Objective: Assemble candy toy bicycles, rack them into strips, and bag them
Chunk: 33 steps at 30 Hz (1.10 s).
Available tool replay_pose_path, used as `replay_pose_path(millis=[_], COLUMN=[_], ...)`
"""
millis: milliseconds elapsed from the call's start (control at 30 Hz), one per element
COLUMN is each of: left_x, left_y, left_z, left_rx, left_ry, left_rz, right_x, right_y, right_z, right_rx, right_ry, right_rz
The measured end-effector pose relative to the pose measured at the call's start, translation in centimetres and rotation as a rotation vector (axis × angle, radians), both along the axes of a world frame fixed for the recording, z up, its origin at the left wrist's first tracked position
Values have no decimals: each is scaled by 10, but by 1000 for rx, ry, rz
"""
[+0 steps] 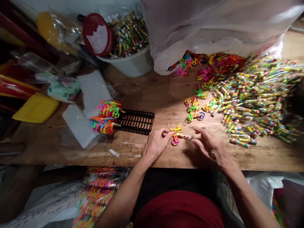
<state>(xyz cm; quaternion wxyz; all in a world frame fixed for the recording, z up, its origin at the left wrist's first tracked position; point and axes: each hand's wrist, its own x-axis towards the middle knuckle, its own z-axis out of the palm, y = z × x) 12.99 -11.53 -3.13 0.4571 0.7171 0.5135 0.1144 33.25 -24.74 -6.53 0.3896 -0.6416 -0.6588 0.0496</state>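
My left hand (158, 142) is closed at the fingertips on the end of a small plastic toy piece, orange and pink (175, 139), beside a yellow piece (176, 129). A thin candy-filled tube (184, 136) extends right from the orange piece. My right hand (209, 144), slightly blurred, is open just right of the tube's end, thumb and fingers apart. Left of my hands lies a black plastic rack (136, 122), its left end covered by two clusters of colourful toys (104, 125). Loose toy pieces (196, 107) lie beyond my right hand.
A large heap of candy tubes (258, 98) covers the right of the wooden table (142, 91). Behind are a white tub (133, 65) of tubes, a red basket (97, 34) and a big plastic bag (213, 28). A yellow scoop-like piece (35, 107) and white packets (79, 125) lie left.
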Motion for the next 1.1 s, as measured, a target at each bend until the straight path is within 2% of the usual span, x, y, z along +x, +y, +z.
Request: replay_pose_path(millis=[100,200,333,433,633,733,833,900,933,1000,1067,1100], left_x=[9,41,96,118,111,100,89,80,76,69,63,60], left_y=[16,36,68,85,101,104,103,97,91,78,61,53], left_z=[11,19,17,7,-14,-18,-13,-4,1,11,19,22], left_rx=[504,773,889,932,975,952,886,731,588,186,-234,-394], left_ry=[191,132,167,248,232,165,23,-138,-242,-476,-668,-731], left_rz=[-73,-226,-584,-744,-664,-565,-384,-219,-142,-48,-23,-20], right_x=[36,70,94,96,99,92,66,43,32,11,-2,-6], right_y=[0,12,33,43,59,60,52,45,43,43,47,49], right_z=[8,13,11,6,13,21,24,23,22,20,19,18], right_rx=[7,-36,-154,-232,-323,-171,78,138,131,106,108,117], right_ry=[-160,-382,-627,-727,-699,-572,-284,-33,98,346,539,604], right_rz=[-218,-398,-416,-445,-414,-355,-302,-266,-244,-200,-157,-141])
